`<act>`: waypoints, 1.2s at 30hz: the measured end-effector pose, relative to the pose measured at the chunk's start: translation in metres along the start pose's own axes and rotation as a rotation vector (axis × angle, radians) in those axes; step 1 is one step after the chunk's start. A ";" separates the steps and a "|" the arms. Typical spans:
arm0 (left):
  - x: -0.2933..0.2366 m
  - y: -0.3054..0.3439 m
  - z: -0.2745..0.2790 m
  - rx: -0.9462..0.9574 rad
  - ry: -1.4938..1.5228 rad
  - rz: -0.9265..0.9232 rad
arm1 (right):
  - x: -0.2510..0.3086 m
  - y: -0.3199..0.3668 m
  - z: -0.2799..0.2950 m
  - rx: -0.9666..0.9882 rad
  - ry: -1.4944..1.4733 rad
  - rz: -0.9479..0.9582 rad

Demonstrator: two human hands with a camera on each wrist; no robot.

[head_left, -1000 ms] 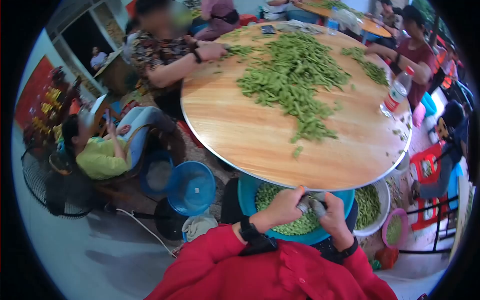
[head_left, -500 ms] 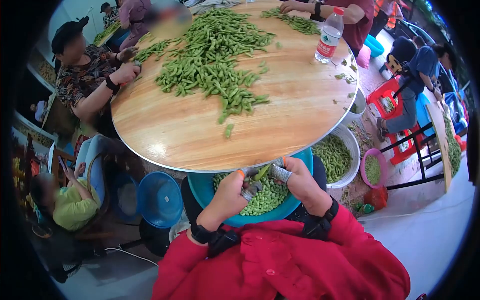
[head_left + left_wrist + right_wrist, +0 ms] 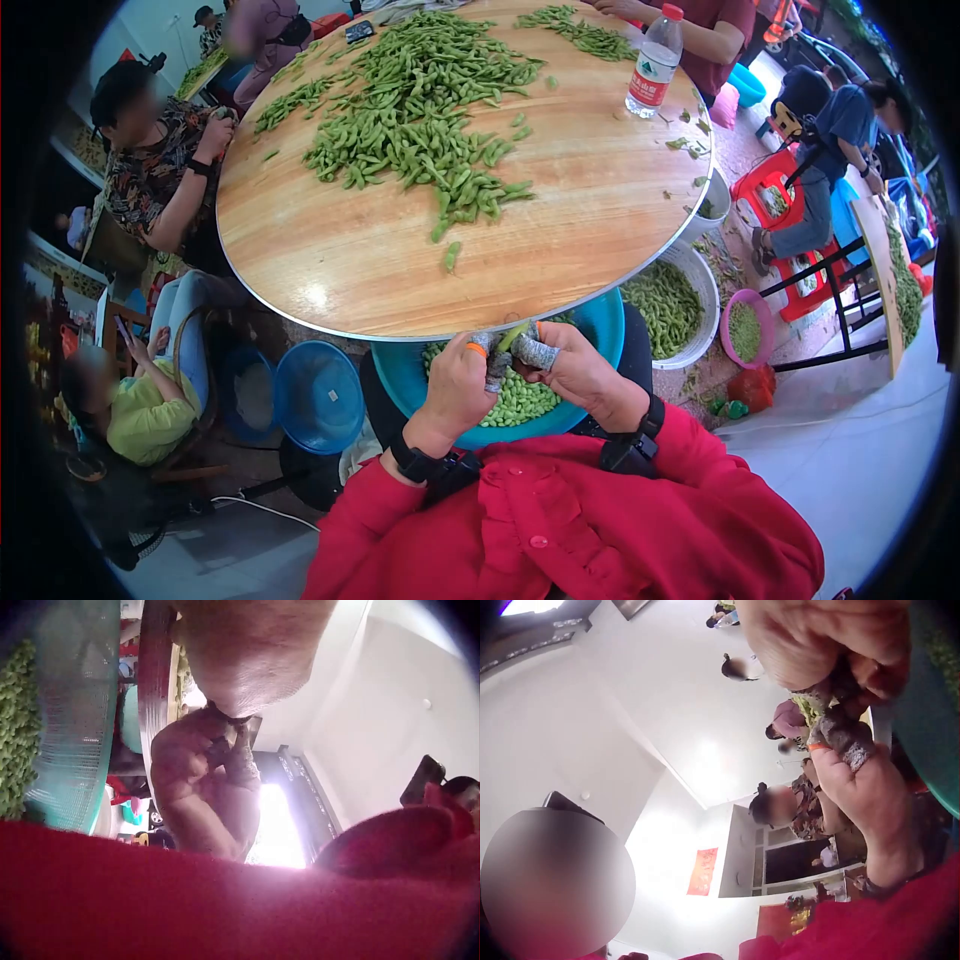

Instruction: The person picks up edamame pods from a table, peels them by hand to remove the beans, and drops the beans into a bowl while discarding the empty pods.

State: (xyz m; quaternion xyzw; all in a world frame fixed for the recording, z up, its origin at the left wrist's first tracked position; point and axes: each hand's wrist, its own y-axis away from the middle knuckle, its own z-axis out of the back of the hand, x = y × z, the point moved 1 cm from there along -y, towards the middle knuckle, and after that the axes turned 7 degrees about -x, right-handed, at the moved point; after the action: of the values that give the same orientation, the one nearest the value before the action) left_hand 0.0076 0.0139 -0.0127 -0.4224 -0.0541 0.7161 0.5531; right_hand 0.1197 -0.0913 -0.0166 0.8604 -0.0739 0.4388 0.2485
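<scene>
My left hand (image 3: pixel 460 388) and right hand (image 3: pixel 585 375) meet close together over a teal basin (image 3: pixel 398 395) of shelled green beans (image 3: pixel 515 402). A green soybean pod (image 3: pixel 514 334) pokes up between the wrapped fingertips, pinched by both hands. Grey wrapping covers several fingers and thumbs, and an orange band sits on the left hand. In the left wrist view the right hand (image 3: pixel 206 787) has its fingers curled in, beneath my left hand (image 3: pixel 255 664). The right wrist view has both hands' fingertips together, mostly hiding what they hold.
A round wooden table (image 3: pixel 370 275) rises just beyond the basin, bearing a heap of pods (image 3: pixel 420 110) and a water bottle (image 3: pixel 654 65). To the right stand a white basket of pods (image 3: pixel 665 312) and a pink basin (image 3: pixel 745 330). Blue basins (image 3: pixel 320 395) sit left.
The head view has swung to the right since a second ago, then settled. Both hands stay together over the basin; the pod between them now points up and shows less than before.
</scene>
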 end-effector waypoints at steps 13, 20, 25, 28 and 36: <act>0.004 0.002 0.004 0.032 0.032 -0.015 | 0.011 0.006 -0.001 0.087 0.064 0.043; 0.006 0.006 0.004 0.067 -0.062 -0.103 | 0.011 0.005 -0.001 0.064 0.181 0.080; 0.008 0.014 -0.002 0.026 0.150 0.064 | 0.007 0.004 -0.004 0.093 0.131 0.115; 0.009 0.019 -0.011 -0.033 0.414 0.308 | -0.003 -0.002 -0.005 0.066 0.220 0.311; -0.004 0.022 -0.016 -0.062 1.218 1.054 | 0.007 0.005 -0.008 0.030 0.868 0.810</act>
State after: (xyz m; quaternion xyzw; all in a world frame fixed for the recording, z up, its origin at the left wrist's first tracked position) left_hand 0.0018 -0.0039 -0.0327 -0.7237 0.4436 0.5248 0.0627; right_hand 0.1165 -0.0912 -0.0052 0.5088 -0.2819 0.8114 0.0567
